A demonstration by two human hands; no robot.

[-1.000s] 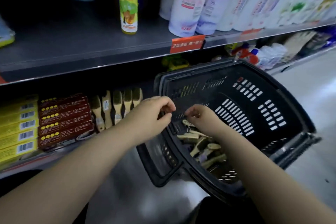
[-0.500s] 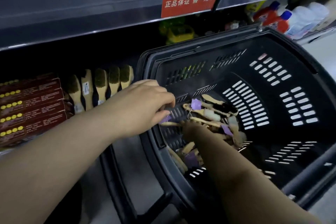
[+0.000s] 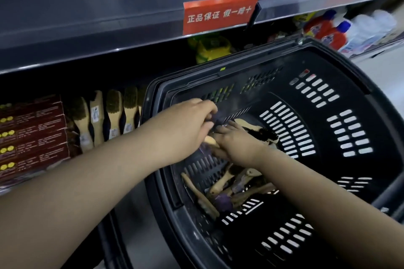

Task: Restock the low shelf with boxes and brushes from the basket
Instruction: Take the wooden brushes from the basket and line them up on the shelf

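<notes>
From the head view, the job looked partly done. On the low dark shelf [image 3: 26, 183], at about nine o'clock from the hands, dark red cardboard boxes [image 3: 32, 133] lay stacked flat, and just beside them a row of pale wooden-handled brushes [image 3: 113, 113] stood on end. More of the same loose wooden brushes [image 3: 227, 188] lay heaped in the bottom of the black slotted plastic basket [image 3: 328, 129], so a fair share was left. I could see no boxes in the basket.

Both hands were down inside it. The left hand [image 3: 188, 126] had its grip curled over something pale and purple at the near wall; blur hid whether it truly held it. The right hand [image 3: 238, 140] pressed on a dark-bristled wooden brush [image 3: 262, 133], fingers [image 3: 231, 125] spread, and I could not tell if they had closed.

The basket's rim [image 3: 150, 120] stood right against the brush row at nine o'clock, leaving little room there. Overhead, at twelve o'clock, the grey metal upper shelf's edge [image 3: 109, 50] with its orange printed sign [image 3: 218, 14] overhung the lift path.
</notes>
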